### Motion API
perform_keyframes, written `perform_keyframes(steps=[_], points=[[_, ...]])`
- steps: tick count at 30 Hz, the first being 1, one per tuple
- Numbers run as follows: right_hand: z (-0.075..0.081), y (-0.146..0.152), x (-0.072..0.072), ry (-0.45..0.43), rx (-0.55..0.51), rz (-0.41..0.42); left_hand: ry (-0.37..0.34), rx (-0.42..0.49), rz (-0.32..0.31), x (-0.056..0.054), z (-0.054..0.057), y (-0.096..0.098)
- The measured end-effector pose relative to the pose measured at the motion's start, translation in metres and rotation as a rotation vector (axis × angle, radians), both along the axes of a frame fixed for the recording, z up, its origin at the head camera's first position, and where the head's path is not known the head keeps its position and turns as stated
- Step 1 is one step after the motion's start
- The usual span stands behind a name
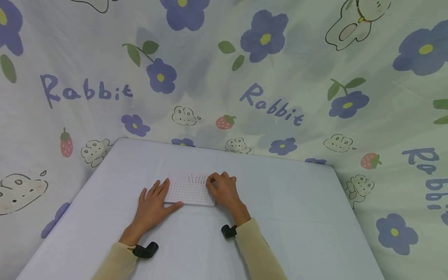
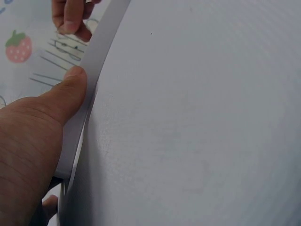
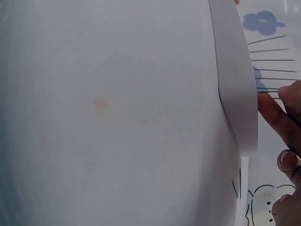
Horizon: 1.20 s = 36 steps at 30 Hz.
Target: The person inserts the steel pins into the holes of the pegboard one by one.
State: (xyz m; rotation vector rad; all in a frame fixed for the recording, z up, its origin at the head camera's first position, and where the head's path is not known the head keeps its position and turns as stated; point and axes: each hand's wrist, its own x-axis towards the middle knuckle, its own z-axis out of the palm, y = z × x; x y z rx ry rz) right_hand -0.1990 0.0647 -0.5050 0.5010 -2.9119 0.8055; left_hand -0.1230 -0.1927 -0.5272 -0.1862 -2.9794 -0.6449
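Note:
A white board (image 1: 187,192) dotted with small holes lies on the table. Thin dark pins (image 1: 196,178) stand upright in a row across its far part. My left hand (image 1: 152,210) rests at the board's left end, fingers spread along the side and thumb on the near edge, as the thumb (image 2: 73,87) in the left wrist view confirms. At the right end of the row, my right hand (image 1: 224,190) bends over the board. Its thumb and index finger pinch a thin pin (image 3: 268,91) beside the others; the fingertips partly cover it.
The white-covered table (image 1: 297,217) extends around the board. Behind it hangs a curtain (image 1: 210,77) printed with flowers, rabbits and strawberries. Two short dark pin-like lines (image 3: 235,188) show beside the board in the right wrist view. Each wrist wears a black camera (image 1: 146,250).

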Motion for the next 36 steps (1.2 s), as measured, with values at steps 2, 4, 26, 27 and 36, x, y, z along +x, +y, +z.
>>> perform_keyframes(steps=[2, 4, 26, 27, 36], points=[[0.001, 0.003, -0.001, -0.016, -0.005, 0.008, 0.004, 0.003, 0.001, 0.0, 0.0, 0.0], [0.004, 0.008, -0.003, -0.058, -0.029, 0.016, 0.005, 0.002, -0.002, -0.001, 0.0, 0.0], [0.018, 0.067, -0.028, -0.199, 0.177, 0.183, 0.003, -0.001, 0.0, -0.002, -0.003, -0.003], [0.017, 0.067, -0.028, -0.202, 0.18, 0.196, 0.006, 0.0, 0.0, -0.001, -0.003, -0.003], [0.01, 0.067, -0.028, -0.205, 0.198, 0.209, 0.031, 0.015, -0.006, -0.001, -0.003, 0.0]])
